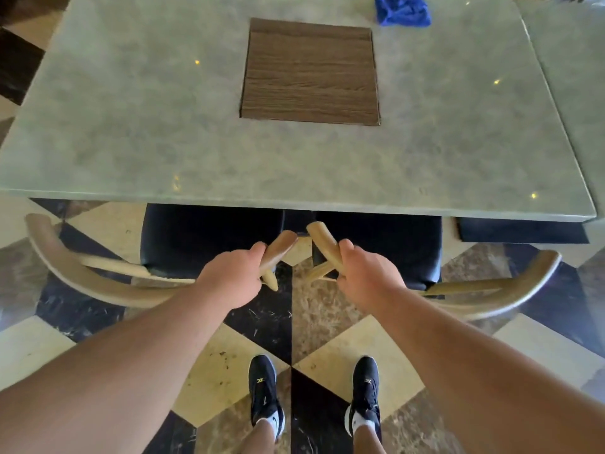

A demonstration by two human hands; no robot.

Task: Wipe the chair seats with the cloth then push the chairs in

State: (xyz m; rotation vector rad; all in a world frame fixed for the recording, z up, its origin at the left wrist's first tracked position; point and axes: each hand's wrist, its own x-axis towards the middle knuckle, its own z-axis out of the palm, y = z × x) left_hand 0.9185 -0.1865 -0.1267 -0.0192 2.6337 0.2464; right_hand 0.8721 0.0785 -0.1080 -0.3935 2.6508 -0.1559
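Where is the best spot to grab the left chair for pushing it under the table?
Probably the curved wooden rail, from behind, on the standing side. It wraps round the black seat and looks slim enough for curled fingers; the left hand grips its end that way.

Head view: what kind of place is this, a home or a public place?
Probably a restaurant or café, not certain. The table has a second table close beside it; the left chair and right chair are identical, wood with black seats; the floor is patterned stone tile.
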